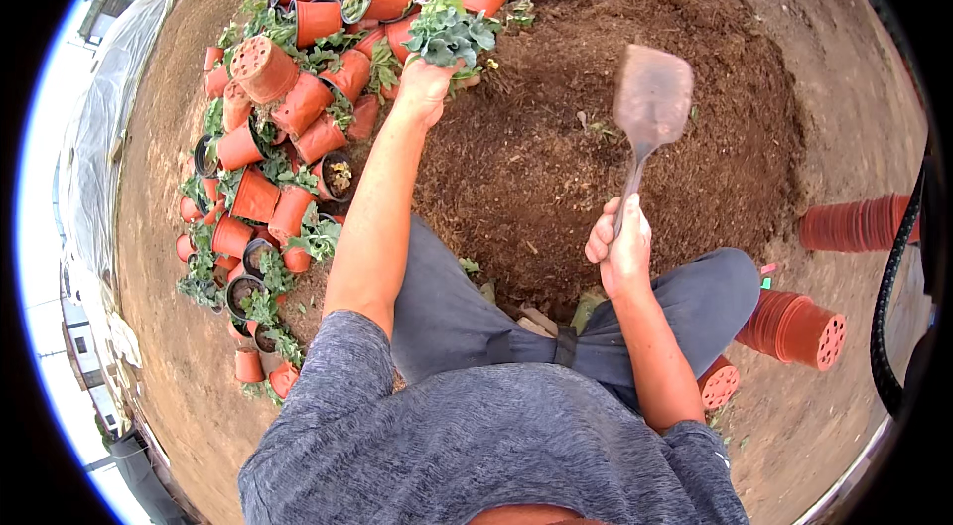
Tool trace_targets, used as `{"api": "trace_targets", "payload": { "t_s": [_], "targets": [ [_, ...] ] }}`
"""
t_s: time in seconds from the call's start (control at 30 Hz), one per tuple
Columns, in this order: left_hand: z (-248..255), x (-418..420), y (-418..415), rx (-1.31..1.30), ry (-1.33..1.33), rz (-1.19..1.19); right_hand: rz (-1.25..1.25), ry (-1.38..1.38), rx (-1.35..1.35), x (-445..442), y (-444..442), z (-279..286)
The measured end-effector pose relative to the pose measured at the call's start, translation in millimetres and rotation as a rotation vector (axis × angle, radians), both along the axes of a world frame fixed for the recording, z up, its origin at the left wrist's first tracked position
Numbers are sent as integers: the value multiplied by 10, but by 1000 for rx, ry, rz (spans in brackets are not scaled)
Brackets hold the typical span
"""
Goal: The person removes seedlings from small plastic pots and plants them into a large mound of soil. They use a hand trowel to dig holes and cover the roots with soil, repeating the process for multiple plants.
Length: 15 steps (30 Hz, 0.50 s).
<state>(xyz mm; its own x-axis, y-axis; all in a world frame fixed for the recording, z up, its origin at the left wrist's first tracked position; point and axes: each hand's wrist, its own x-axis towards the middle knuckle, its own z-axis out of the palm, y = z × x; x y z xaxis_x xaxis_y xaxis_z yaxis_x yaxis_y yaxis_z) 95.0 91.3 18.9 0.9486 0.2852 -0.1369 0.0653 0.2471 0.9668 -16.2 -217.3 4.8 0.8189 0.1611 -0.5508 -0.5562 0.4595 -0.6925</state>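
My left hand (428, 87) reaches to the near edge of a heap of potted plants and grips a leafy green plant (452, 34) low down. The leaves cover my fingertips, and I cannot tell whether a pot is still around its roots. In my right hand (622, 246) is the handle of a small flat-bladed hand shovel (654, 97), its soil-stained blade raised and slightly blurred. Below that blade spreads a broad mound of dark brown soil (521, 175), right in front of my folded legs.
Tumbled orange-red plastic pots (255, 195) with wilting plants lie on the left. On the right are nested empty pots in one stack (856, 223), a second stack (789, 328) and another pot (719, 382) by my knee. A black cord (886, 302) hangs at the right rim.
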Motion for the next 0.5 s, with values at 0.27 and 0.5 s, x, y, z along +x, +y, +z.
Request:
{"api": "trace_targets", "payload": {
  "t_s": [0.27, 0.5],
  "targets": [
    [-19, -20, 93, 101, -1, 2, 295, 18, -22, -75, 21, -11],
    [95, -123, 87, 160, -157, -240, 597, -79, -164, 53, -62, 12]
  ]
}}
